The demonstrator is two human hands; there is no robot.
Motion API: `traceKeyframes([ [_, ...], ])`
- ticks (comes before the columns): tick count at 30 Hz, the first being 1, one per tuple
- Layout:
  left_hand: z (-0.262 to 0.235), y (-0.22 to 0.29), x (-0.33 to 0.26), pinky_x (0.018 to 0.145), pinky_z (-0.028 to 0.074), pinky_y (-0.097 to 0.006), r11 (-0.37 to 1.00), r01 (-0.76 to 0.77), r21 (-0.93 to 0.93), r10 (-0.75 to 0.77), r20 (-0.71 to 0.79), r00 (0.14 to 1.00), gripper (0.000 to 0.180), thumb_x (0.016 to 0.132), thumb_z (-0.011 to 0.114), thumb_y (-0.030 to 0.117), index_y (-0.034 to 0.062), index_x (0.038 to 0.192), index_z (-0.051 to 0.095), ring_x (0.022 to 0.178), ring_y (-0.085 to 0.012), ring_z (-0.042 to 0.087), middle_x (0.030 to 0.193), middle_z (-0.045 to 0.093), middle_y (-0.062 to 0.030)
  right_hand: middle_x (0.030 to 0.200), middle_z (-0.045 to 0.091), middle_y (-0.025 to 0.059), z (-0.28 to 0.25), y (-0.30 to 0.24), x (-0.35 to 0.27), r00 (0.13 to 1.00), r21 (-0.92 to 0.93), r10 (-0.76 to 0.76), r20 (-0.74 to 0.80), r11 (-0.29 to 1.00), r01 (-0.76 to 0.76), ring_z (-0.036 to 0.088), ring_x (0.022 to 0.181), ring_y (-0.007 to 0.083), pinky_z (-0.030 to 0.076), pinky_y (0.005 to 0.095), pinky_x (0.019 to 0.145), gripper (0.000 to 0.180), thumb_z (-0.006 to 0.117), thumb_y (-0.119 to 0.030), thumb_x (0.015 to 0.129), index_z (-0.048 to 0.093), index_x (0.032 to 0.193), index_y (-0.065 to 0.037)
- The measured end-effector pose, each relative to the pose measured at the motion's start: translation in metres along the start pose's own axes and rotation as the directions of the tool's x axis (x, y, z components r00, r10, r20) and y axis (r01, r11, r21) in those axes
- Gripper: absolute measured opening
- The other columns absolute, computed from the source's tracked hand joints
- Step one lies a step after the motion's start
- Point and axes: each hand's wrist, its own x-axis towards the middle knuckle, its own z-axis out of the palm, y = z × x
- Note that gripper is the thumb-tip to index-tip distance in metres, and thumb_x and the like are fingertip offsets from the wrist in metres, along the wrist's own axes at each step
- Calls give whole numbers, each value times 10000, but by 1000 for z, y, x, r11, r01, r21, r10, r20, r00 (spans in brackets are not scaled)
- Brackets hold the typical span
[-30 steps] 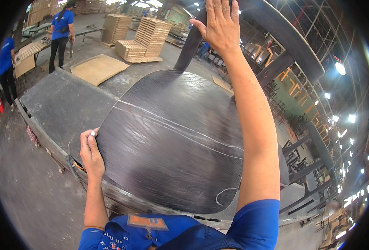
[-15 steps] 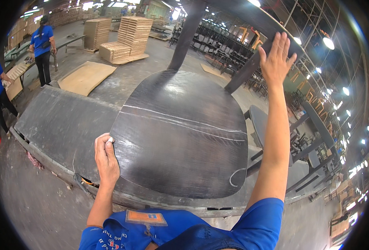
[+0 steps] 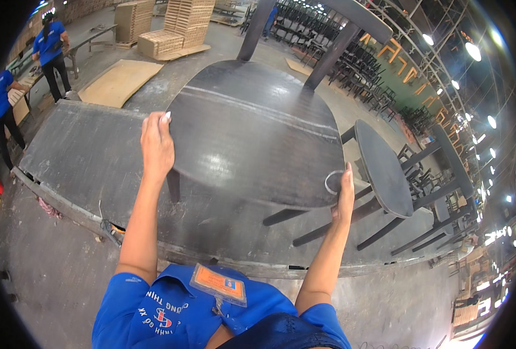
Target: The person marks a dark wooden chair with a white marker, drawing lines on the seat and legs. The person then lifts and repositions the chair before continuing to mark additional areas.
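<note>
A dark wooden chair (image 3: 252, 151) stands on the grey workbench, its seat tilted up at the far side and its backrest away from me. Two pale chalk lines cross the seat, and a curved chalk mark lies near its right edge. At the left edge, my left hand (image 3: 158, 145) is closed, with a small white piece of chalk (image 3: 167, 116) pinched at its fingertips. Along the right edge my right hand (image 3: 344, 195) grips the seat, thumb upward beside the curved mark; its other fingers are mostly hidden.
The long grey workbench (image 3: 83, 145) runs left and right below the chair. More dark chairs (image 3: 383, 168) line up on the right. A plywood sheet (image 3: 121, 81) and stacked wooden parts (image 3: 185, 29) sit beyond. Two people in blue shirts (image 3: 49, 46) stand at far left.
My right hand has come down from the backrest to the seat's right edge. The chair has tipped and shifted away, showing its front legs. My left hand has moved up with the seat.
</note>
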Motion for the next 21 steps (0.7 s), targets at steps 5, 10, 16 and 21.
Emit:
traceKeyframes([
  [5,26,-6,20,817,431,-442,995,53,87,-57,43,997,203,980,444,178,9,988,557,915,-361,541,952,573,-205,1501,306,143,-9,59,27,949,544,232,211,779,-312,346,1355,277,324,405,1087,906,315,-723,879,261,1468,-37],
  [10,17,-2,12,831,437,-454,970,146,193,-148,-4,989,235,983,439,223,24,1013,559,952,-368,536,952,572,-210,1169,588,146,20,127,48,964,241,257,73,933,-267,622,911,277,499,393,814,760,319,-651,932,434,1348,-25],
  [16,-8,-4,7,823,442,-425,957,216,194,-204,-82,976,269,996,399,227,23,967,572,923,-396,573,938,605,-219,1505,286,167,39,129,27,967,209,235,-96,955,-211,305,1367,284,234,368,1124,846,248,-651,949,241,1463,22],
  [21,-28,-44,-7,785,467,-336,820,210,-532,-332,-143,933,278,1013,406,267,18,995,527,893,-195,607,924,650,-118,1490,308,165,23,140,-48,982,124,-55,-180,989,78,297,1365,255,200,367,1134,775,256,-592,979,257,1449,24],
])
